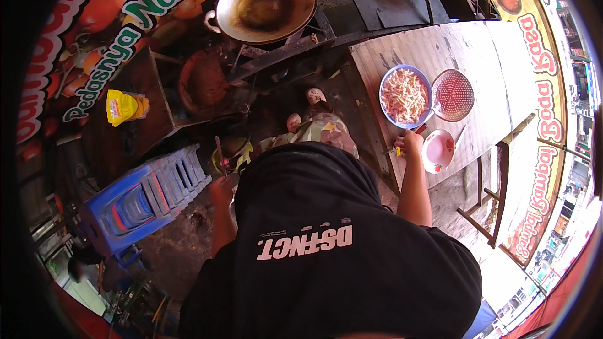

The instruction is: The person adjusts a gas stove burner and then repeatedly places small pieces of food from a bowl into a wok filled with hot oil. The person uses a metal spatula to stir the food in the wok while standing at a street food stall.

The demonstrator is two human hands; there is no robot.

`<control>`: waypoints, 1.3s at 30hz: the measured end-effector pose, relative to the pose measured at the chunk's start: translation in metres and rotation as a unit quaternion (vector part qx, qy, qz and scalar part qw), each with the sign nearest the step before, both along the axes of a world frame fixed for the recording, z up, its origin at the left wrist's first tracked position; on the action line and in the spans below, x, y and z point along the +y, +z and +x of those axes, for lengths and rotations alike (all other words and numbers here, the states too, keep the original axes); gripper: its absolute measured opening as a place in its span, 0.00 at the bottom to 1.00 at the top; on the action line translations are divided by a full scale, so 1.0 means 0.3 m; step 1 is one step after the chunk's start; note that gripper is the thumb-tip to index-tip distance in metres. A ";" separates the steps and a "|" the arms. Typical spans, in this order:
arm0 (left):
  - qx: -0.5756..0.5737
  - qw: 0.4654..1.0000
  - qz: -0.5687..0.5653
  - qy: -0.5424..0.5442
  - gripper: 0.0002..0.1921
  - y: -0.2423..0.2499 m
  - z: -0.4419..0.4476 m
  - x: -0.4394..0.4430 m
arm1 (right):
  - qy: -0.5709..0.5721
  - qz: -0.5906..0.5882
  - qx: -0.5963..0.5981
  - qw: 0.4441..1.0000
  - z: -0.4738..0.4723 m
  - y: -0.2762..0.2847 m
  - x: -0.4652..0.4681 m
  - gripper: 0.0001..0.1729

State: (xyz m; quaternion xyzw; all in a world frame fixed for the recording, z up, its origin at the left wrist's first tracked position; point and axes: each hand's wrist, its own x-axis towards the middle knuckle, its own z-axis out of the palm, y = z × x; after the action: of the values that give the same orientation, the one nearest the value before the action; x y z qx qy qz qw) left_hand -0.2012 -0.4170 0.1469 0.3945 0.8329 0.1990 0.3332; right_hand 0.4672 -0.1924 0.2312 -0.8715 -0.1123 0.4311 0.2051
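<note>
My left hand [221, 190] is low on the left, closed around a slender stick-like utensil [218, 150] that points away from me. Its exact kind is unclear. My right hand [410, 142] is at the near edge of the wooden table [372, 56], with a small yellow item [398, 151] at its fingers and a red handle-like piece [420, 128] just beyond. Whether it grips either is unclear. Ahead of it a blue-rimmed bowl [406, 95] holds pale shredded food. A perforated colander [453, 95] touches the bowl's right side. Beside my wrist lies a floral dish [439, 151], with a knife blade [461, 137] along it.
A large wok [266, 5] sits on a stove frame ahead. Stacked blue plastic stools [141, 200] stand at left, below a dark side table [136, 70] bearing a yellow packet [126, 107]. A yellow-green container [238, 153] is beyond my left hand. Printed banners [539, 127] hang around the stall.
</note>
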 end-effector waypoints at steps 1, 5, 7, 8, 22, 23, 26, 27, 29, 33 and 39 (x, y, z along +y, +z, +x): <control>0.005 1.000 0.008 -0.002 0.13 -0.020 0.004 0.005 | -0.017 0.000 0.017 1.000 0.000 -0.013 -0.002 0.17; -0.003 0.999 -0.033 0.001 0.13 -0.022 0.003 0.012 | -0.076 0.074 0.008 0.994 -0.023 -0.052 0.024 0.18; -0.018 0.999 -0.038 0.002 0.13 0.000 -0.001 0.018 | -0.045 0.091 0.004 0.995 -0.040 -0.053 0.036 0.15; -0.006 0.999 -0.052 0.000 0.14 0.010 -0.002 0.018 | -0.038 0.089 0.023 0.995 -0.053 -0.052 0.038 0.14; 0.022 0.998 -0.027 -0.054 0.15 0.069 -0.012 0.099 | -0.140 0.112 0.129 0.975 -0.123 -0.065 0.123 0.15; 0.019 0.998 -0.020 -0.057 0.15 0.069 -0.010 0.107 | -0.135 0.097 0.103 0.981 -0.130 -0.065 0.132 0.14; 0.065 0.993 -0.059 -0.077 0.17 0.066 -0.005 0.135 | -0.036 0.104 0.155 0.982 -0.180 -0.051 0.148 0.18; 0.054 0.994 -0.060 -0.068 0.18 0.067 0.000 0.139 | 0.029 0.112 0.152 0.982 -0.199 -0.036 0.153 0.18; 0.038 0.996 -0.073 -0.046 0.19 0.069 0.009 0.144 | 0.156 0.117 0.137 0.971 -0.235 0.003 0.168 0.18; 0.036 0.998 -0.032 -0.030 0.21 0.073 0.013 0.129 | 0.277 0.137 -0.148 0.939 -0.275 0.094 0.258 0.20; 0.033 0.997 -0.055 -0.052 0.19 0.043 -0.025 0.094 | 0.373 0.139 -0.299 0.867 -0.271 0.145 0.406 0.30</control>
State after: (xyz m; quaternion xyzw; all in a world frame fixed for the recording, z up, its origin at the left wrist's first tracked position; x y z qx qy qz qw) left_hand -0.2088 -0.3887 0.1597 0.4251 0.8314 0.1216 0.3365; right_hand 0.3860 -0.0705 0.2747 -0.8143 -0.5438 0.1739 0.1044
